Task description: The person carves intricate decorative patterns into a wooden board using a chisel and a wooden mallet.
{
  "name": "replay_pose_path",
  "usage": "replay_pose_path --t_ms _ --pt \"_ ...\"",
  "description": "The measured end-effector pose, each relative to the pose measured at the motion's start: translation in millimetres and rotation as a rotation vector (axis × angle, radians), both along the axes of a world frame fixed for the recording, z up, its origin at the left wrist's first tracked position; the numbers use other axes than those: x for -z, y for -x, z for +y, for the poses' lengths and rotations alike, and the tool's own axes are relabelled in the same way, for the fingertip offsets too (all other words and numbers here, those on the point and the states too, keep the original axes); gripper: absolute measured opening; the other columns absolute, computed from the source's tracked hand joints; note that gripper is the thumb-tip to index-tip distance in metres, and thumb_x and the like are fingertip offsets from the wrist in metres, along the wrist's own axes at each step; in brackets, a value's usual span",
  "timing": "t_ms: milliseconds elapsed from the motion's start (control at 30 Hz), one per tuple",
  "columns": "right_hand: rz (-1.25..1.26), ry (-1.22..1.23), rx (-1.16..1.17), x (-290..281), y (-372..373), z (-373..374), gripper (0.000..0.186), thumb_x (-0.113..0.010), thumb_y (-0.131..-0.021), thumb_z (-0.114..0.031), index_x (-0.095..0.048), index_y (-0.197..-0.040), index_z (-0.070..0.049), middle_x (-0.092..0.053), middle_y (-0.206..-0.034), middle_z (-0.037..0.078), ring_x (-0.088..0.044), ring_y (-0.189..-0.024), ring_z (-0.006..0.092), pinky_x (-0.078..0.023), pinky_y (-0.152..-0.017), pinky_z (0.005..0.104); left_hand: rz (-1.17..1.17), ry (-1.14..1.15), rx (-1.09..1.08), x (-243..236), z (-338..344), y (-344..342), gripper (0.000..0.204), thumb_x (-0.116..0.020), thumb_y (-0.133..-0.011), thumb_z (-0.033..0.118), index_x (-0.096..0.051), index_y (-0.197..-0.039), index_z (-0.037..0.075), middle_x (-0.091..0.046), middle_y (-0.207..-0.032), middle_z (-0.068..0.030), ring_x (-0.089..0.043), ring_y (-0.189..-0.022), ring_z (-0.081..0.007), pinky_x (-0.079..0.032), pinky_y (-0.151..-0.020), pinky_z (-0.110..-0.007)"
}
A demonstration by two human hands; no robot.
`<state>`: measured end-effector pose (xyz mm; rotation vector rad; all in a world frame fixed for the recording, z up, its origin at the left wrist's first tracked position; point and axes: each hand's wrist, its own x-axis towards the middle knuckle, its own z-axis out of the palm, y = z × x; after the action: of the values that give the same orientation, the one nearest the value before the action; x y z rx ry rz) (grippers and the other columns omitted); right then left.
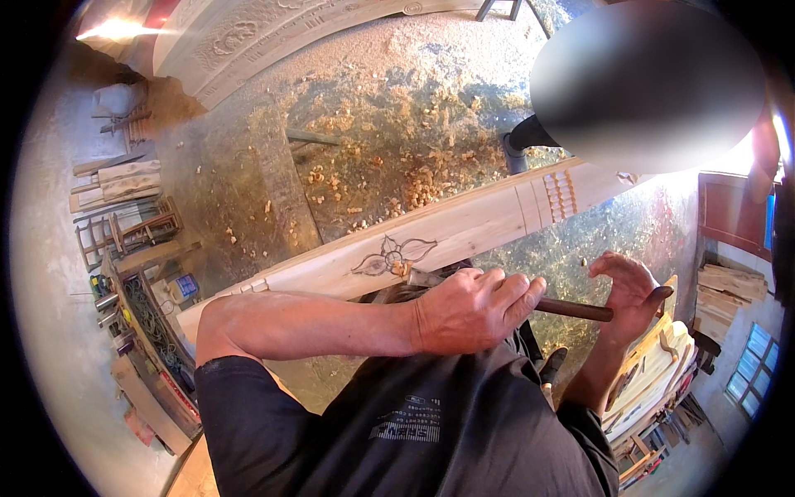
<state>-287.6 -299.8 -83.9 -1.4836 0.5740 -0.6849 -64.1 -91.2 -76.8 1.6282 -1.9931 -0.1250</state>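
Note:
My left hand (480, 311) is wrapped round a long wood chisel, its dark handle (575, 310) sticking out to the right. The metal blade (424, 278) points left, and its tip meets a carved flower (392, 258) with dark-outlined petals on a long pale wooden beam (480, 224). A small pale chip lies at the tip. My right hand (625, 294) is open, fingers apart and bent, with its palm at the handle's butt end; whether they touch I cannot tell. The beam slants across in front of me, rising to the right, with rows of carved notches near both ends.
Wood shavings (422, 186) litter the floor beyond the beam. A large carved wooden panel (248, 41) stands at the far left. A person's boot (515, 153) is by the beam's far right. Stacked boards (128, 182) and a tool box (149, 323) line the left; timber (654, 381) lies right.

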Motion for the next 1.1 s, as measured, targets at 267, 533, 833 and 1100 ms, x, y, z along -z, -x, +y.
replay_pose_path --t_ms 267,533,833,1100 --pt "-0.148 -0.075 -0.066 -2 -26 -1 0.104 -0.015 -0.105 -0.074 -0.071 -0.112 0.014 -0.075 -0.096 0.029 -0.074 -0.087 0.0361 -0.055 -0.086 0.047 0.028 -0.065 -0.01 -3 0 -1 0.048 -0.061 -0.089 0.016 -0.062 -0.129 -0.008 -0.056 -0.092 -0.0085 -0.061 -0.076 -0.0174 -0.053 -0.057 -0.029" --pt "-0.137 -0.079 -0.096 6 -29 -10 0.108 -0.014 -0.103 -0.078 -0.069 -0.115 0.015 -0.075 -0.1 0.029 -0.075 -0.094 0.0377 -0.054 -0.096 0.0495 0.066 -0.11 -0.063 -1 -1 0 0.047 -0.063 -0.089 0.017 -0.06 -0.13 -0.005 -0.056 -0.091 -0.0072 -0.062 -0.075 -0.0184 -0.055 -0.056 -0.03" --pt "-0.179 -0.204 -0.012 12 -29 1 0.106 -0.018 -0.103 -0.078 -0.07 -0.114 0.013 -0.075 -0.103 0.028 -0.074 -0.095 0.037 -0.055 -0.095 0.0497 0.043 -0.059 -0.079 2 -3 0 0.049 -0.064 -0.088 0.017 -0.062 -0.132 -0.004 -0.055 -0.09 -0.0049 -0.06 -0.073 -0.0154 -0.053 -0.054 -0.028" --pt "0.362 0.194 -0.256 -35 -34 37 0.049 -0.071 -0.089 -0.037 -0.076 -0.103 0.009 -0.077 -0.085 0.018 -0.075 -0.075 0.0248 -0.06 -0.073 0.0375 -0.266 0.102 0.002 -6 2 -3 0.05 -0.064 -0.088 0.019 -0.066 -0.133 -0.003 -0.055 -0.088 -0.0024 -0.051 -0.07 -0.0106 -0.039 -0.053 -0.022"
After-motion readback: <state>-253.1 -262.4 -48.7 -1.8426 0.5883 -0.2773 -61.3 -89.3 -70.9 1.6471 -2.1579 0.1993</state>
